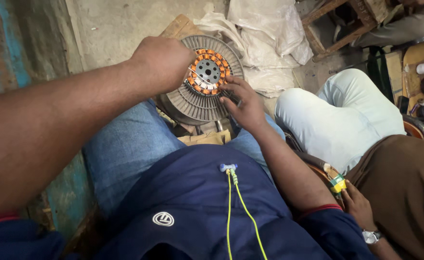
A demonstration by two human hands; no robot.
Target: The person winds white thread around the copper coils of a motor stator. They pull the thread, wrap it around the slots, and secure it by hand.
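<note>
A round grey finned motor stator (pixel 200 98) with a ring of orange copper windings (pixel 208 71) rests between my knees on a wooden block. My left hand (pixel 161 62) is closed over its upper left rim, pinching a thin wire or needle that runs across the windings. On the stator's right side lies my right hand (pixel 243 103), fingers curled around a thin dark tool at the edge of the winding ring.
Another person in light trousers (pixel 341 115) and a brown shirt sits at my right, their hand (pixel 358 207) holding a small yellow-green object. White sacks (pixel 265 33) lie behind the stator. A wooden frame (pixel 337 24) and small parts stand far right. A yellow-green cable (pixel 238 207) hangs down my shirt.
</note>
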